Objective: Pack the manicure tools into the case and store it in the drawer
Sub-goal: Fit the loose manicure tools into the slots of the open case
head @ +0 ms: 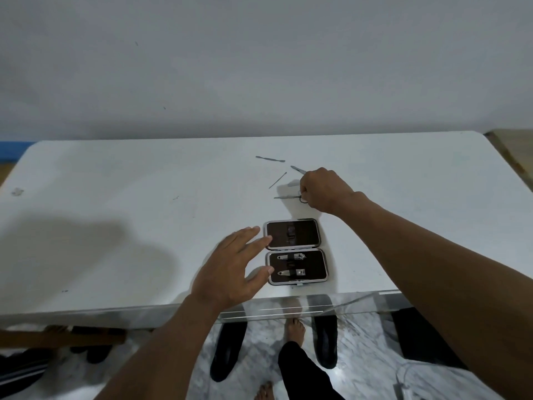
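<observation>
Packing's partway: we have two clippers [292, 257] strapped in the open case [297, 267] near the tabletop's [115, 183] front edge. Right hand [324, 189] is pinched on small scissors [288, 197]; left hand [230, 272] is spread, empty, touching the case. Three loose tools [270, 159] and the drawer remain.

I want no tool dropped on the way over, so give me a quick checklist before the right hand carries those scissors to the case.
1. Case open and flat on the table: ok.
2. Left hand steadying the case's left edge: ok.
3. Right hand closed on the scissors: ok; firmness of grip: cannot tell.
4. Free slot for scissors: cannot tell; near half holds two clippers.
5. Three loose tools beyond the hand, including the pusher: not ok, still unpacked.
</observation>
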### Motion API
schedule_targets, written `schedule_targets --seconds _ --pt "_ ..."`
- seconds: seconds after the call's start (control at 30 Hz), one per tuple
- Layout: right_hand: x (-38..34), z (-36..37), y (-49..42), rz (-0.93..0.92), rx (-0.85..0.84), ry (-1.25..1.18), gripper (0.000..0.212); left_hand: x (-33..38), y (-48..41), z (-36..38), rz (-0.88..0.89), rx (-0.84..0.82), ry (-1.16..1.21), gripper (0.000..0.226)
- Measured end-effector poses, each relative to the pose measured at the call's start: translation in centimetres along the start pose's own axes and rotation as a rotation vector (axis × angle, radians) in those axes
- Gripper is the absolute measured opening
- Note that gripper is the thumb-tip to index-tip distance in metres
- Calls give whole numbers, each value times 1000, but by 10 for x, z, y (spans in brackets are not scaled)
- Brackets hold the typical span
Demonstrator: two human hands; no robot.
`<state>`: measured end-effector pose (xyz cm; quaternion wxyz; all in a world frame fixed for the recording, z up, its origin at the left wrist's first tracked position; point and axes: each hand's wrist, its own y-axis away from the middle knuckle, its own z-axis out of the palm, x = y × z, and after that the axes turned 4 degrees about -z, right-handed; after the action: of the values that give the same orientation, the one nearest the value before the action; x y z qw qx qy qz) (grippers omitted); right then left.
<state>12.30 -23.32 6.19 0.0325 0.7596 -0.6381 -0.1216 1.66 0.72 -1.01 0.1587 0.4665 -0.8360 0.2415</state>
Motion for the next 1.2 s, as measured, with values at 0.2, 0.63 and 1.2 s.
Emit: schedule_targets --seconds 0.2,0.63,1.2 --pt "-7 0 9 -26 -37 93 10 0 1 0 -10 -14 -8 54" --pt "-5 -3 72 -38 58 42 12 3 4 -1 -40 -63 -45 59" --pt "-11 9 144 -98 -46 162 16 -2 5 5 -53 -66 -81 59"
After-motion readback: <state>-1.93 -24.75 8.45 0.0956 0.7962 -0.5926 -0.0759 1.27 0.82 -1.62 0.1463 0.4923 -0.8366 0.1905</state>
